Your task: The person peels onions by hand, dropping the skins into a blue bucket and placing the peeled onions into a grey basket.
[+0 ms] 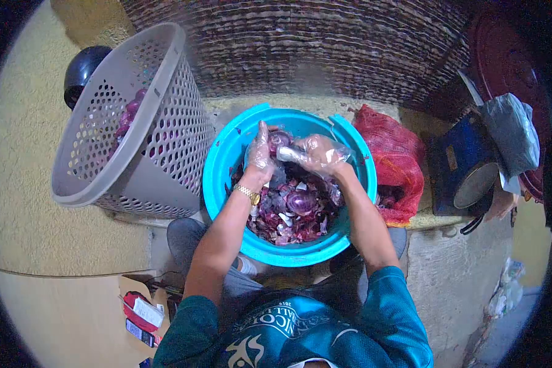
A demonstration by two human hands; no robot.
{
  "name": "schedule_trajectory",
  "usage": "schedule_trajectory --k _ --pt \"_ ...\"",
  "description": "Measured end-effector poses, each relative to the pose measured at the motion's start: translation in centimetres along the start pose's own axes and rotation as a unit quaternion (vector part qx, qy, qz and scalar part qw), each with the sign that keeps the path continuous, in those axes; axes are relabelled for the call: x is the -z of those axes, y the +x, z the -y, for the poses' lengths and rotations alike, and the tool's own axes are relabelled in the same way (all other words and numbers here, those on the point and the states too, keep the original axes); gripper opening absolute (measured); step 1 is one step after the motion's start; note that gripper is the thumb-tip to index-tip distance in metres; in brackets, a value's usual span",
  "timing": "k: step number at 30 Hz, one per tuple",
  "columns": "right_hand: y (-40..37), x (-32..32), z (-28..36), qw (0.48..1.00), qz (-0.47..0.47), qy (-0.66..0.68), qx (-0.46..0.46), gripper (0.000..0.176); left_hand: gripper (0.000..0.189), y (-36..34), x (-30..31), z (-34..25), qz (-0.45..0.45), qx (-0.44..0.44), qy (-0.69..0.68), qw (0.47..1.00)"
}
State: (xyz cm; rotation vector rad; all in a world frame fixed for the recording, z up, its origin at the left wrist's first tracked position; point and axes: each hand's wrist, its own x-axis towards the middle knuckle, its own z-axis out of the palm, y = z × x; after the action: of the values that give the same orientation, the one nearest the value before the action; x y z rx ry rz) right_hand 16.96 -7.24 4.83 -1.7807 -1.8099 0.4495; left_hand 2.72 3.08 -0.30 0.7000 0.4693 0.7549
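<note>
Concrete ledge (242, 105) before a woven wall (319, 49). Over the basin (218, 165), the gloved left hand (260, 153) curls its fingers round an onion (279, 140). The right hand (322, 153) closes its fingers on a knife (290, 154), so peelings (288, 222) fall inside.

Both bare forearms reach forward over the near rim of the blue basin (224, 184), elbows bent and drawn in toward the body. The left hand (260, 153), gloved in clear plastic, is above the basin's far left part, its fingers stretched away and slightly curved, with a gold watch (248, 194) on its wrist. The right hand (319, 153), gloved likewise, is just beside it over the basin's far middle, curled into a fist.
</note>
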Motion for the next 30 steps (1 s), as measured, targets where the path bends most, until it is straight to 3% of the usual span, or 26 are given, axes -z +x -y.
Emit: schedule_trajectory --k 2,3,5,10,12,13,17,20,21,22,24,26,28,30 --pt "-0.1 0.4 0.4 0.999 0.052 -0.015 -0.01 0.034 0.049 0.1 0.3 0.2 -0.004 0.014 -0.007 1.0" --pt "-0.1 0.4 0.3 0.999 0.051 -0.015 -0.01 0.034 0.049 0.0 0.1 0.0 -0.003 0.014 -0.007 1.0" --pt "-0.2 0.2 -0.1 0.998 0.061 0.024 0.015 0.054 0.05 -0.2 -0.3 -0.1 -0.027 0.033 -0.009 0.999" --pt "-0.6 0.0 0.5 0.995 0.027 0.041 0.087 0.047 0.053 0.0 0.2 -0.7 -0.028 0.065 -0.048 0.996" --pt "-0.6 0.6 0.5 0.991 0.122 -0.03 0.053 0.034 0.052 0.4 0.3 -0.9 -0.023 0.068 -0.133 0.989" --pt "-0.6 0.2 0.0 0.992 0.114 -0.02 0.05 0.037 0.052 -0.4 -0.7 -1.4 -0.066 0.076 -0.158 0.982" --pt "-0.9 0.5 -0.6 0.997 0.036 -0.04 0.063 0.042 0.051 -0.3 -0.4 -1.6 -0.08 0.108 -0.206 0.969" --pt "-0.8 1.2 -0.1 0.996 -0.057 -0.051 -0.035 0.047 0.05 1.1 1.3 -0.4 -0.036 0.098 -0.188 0.977" --pt "-0.9 2.1 1.1 0.994 -0.031 -0.067 -0.081 0.053 0.048 1.2 1.5 -0.3 -0.024 0.098 -0.155 0.983" --pt "-0.9 1.9 0.8 0.994 -0.031 -0.067 -0.081 0.053 0.047 1.4 1.7 -0.2 -0.011 0.097 -0.122 0.988" --pt "-0.8 1.3 0.2 0.989 -0.135 -0.054 0.015 0.06 0.047 1.2 1.5 -0.4 -0.008 0.085 -0.118 0.989" --pt "-0.9 1.2 0.3 0.987 -0.146 -0.066 0.002 0.062 0.046 0.5 0.7 -0.8 -0.004 0.073 -0.114 0.991" --pt "-0.9 1.2 0.6 0.984 -0.158 -0.078 -0.01 0.064 0.053 -0.8 -1.1 -1.6 -0.029 0.043 -0.025 0.998" --pt "-0.9 1.2 0.8 0.99 -0.11 -0.079 -0.024 0.064 0.061 -0.7 -0.7 -1.5 -0.023 0.073 0.009 0.997"
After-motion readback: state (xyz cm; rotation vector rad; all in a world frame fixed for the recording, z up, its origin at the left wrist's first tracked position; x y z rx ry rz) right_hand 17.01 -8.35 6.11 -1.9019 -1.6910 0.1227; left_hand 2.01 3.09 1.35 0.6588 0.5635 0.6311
